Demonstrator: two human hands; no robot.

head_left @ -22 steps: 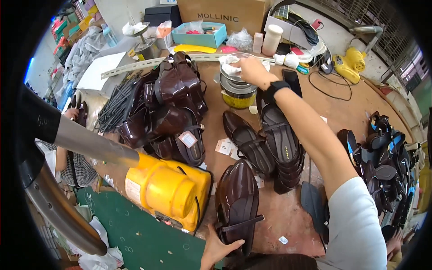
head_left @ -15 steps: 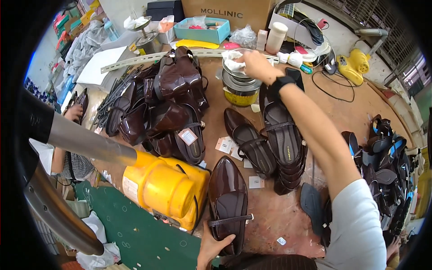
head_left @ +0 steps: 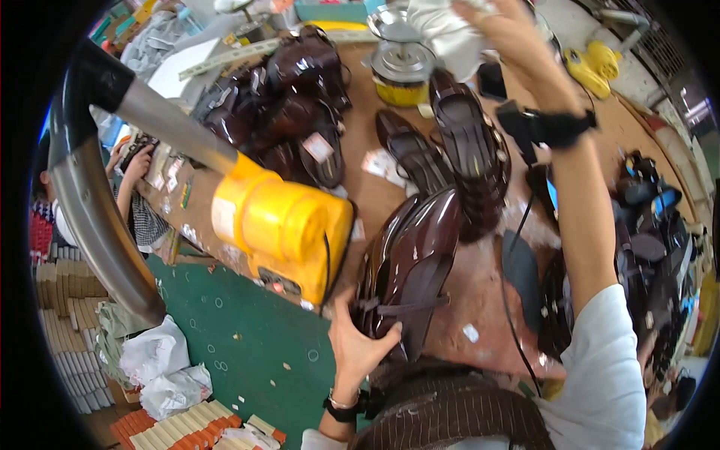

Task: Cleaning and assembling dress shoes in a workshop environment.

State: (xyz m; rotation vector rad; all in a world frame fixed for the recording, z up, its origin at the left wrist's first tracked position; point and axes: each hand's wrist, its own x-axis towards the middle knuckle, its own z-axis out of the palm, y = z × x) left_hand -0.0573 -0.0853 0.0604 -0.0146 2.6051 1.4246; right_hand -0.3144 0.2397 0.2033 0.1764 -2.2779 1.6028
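Now left hand (head_left: 358, 346) grips brown shoe (head_left: 409, 262); right hand (head_left: 510, 30) pinches white cloth (head_left: 446, 34) above tin (head_left: 403, 71).

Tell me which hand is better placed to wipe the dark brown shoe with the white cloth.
Right. The right hand holds the white cloth raised above the workbench, while the left hand grips the dark brown shoe by its heel end, so it probably steadies it.

One dark brown shoe (head_left: 409, 270) in the left hand (head_left: 358, 346). One white cloth (head_left: 448, 31) in the right hand (head_left: 510, 34). One yellow machine (head_left: 281, 232) beside the left hand. One tin (head_left: 403, 71) below the right hand.
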